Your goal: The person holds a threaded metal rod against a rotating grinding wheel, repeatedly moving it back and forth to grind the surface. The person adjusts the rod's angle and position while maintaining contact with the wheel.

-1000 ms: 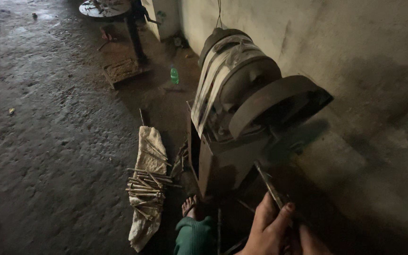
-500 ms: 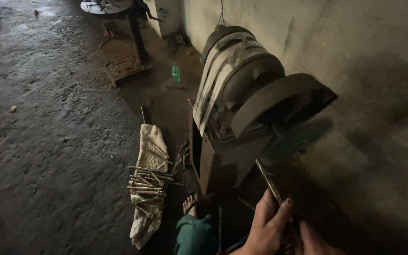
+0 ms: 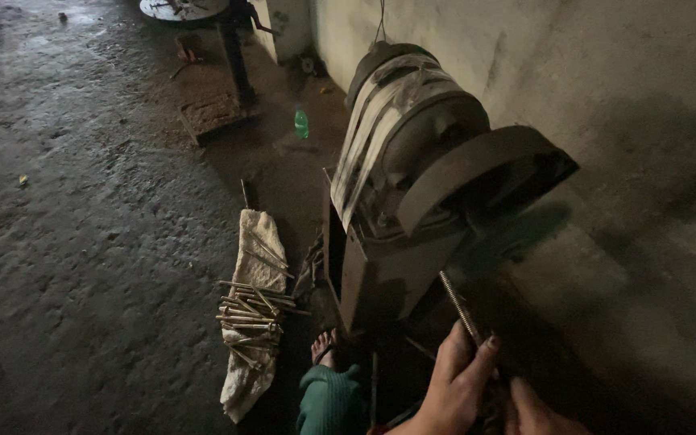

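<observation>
Concrete floor (image 3: 82, 266) fills the left, dark and rough, with a plaster wall (image 3: 606, 97) on the right. Against the wall stands a big dark metal machine (image 3: 412, 209) with a belt over its rounded top and a curved guard. On the floor beside it lies a pale cloth (image 3: 253, 322) with a pile of long bolts (image 3: 253, 314) across it; a green bottle (image 3: 301, 122) stands farther back, and a bare foot (image 3: 325, 348) shows near the machine's base.

Threaded rod (image 3: 459, 306) — thin, grey, straight — sits at lower right, just under the guard. Left hand (image 3: 457, 387) is closed around its lower end, fingers wrapped, thumb side up. Right hand (image 3: 537, 411) is mostly cut off by the frame edge; cannot tell whether it grips anything, though it sits just beside the rod's hidden lower end.

Long axis runs from lower right up to upper left, free tip pointing toward the machine. Likely stiff steel, light for its length, threads giving decent grip — not fragile. Best hold looks like the lower end, as gripped now, leaving the tip free.
</observation>
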